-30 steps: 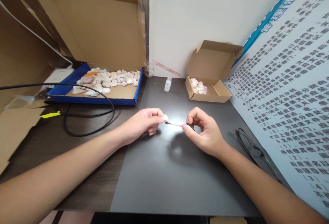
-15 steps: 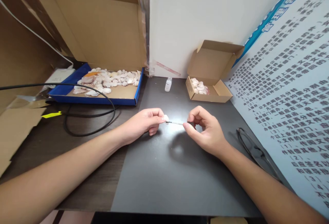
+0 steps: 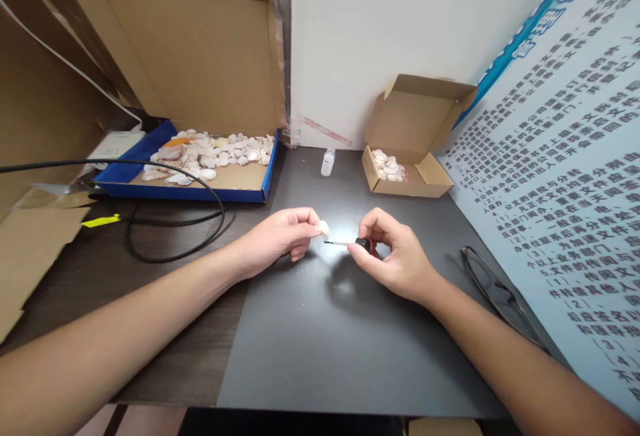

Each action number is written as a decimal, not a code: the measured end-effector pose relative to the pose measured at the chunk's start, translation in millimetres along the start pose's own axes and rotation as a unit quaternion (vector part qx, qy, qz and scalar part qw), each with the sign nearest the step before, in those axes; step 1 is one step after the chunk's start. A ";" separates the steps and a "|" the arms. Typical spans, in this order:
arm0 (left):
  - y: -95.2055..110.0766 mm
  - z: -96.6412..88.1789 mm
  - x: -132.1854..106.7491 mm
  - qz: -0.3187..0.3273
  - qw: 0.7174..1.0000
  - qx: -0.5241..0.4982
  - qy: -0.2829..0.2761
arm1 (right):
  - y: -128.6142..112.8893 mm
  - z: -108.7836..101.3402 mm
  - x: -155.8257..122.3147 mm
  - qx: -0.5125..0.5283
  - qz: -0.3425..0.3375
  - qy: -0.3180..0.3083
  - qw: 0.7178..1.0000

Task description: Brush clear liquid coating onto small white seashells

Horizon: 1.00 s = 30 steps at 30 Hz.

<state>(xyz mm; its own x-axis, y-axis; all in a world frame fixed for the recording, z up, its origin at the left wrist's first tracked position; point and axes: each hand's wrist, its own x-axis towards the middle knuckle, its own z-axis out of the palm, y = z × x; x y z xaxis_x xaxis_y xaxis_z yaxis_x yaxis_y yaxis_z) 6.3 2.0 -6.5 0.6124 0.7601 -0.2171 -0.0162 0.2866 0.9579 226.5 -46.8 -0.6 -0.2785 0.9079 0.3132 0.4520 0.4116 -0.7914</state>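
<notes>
My left hand (image 3: 293, 233) pinches a small white seashell (image 3: 324, 228) between thumb and fingers. Across from it, my right hand (image 3: 393, 249) is closed on the black cap of a thin brush applicator (image 3: 363, 244). The brush's dark tip points left and lies just below the shell; whether the two touch I cannot tell. Behind my hands a small clear bottle (image 3: 328, 163) with whitish contents stands upright without a cap.
At the back left is a blue-edged cardboard box (image 3: 230, 195) of pale shells (image 3: 215, 153). A smaller cardboard box (image 3: 415, 188) with shells stands back right. Black cable (image 3: 175, 261) loops on the left; eyeglasses (image 3: 500, 296) lie right, beside a printed board (image 3: 560, 176).
My right hand has moved slightly left, and more of the black cap shows. The brush tip sits a little lower relative to the shell. My left hand stays nearly in place.
</notes>
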 end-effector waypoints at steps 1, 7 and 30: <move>0.1 0.1 0.2 0.000 1.000 -0.001 0.000 | 0.3 0.3 -0.1 0.001 -0.001 0.000 1.000; 0.8 0.9 -0.1 -0.001 1.000 -0.004 0.001 | 2.1 0.2 0.3 0.026 -0.006 0.046 0.999; 0.8 -0.7 0.3 -0.005 1.000 -0.005 -0.001 | 0.4 0.1 0.4 0.006 0.017 0.094 0.995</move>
<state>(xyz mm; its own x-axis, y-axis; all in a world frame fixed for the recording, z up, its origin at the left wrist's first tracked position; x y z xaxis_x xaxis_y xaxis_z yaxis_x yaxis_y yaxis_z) 5.9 2.8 -5.9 0.6146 0.7559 -0.2256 -0.0176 0.2991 0.9540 226.5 -46.3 -0.8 -0.0997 0.9205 0.3778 0.4481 0.3805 -0.8090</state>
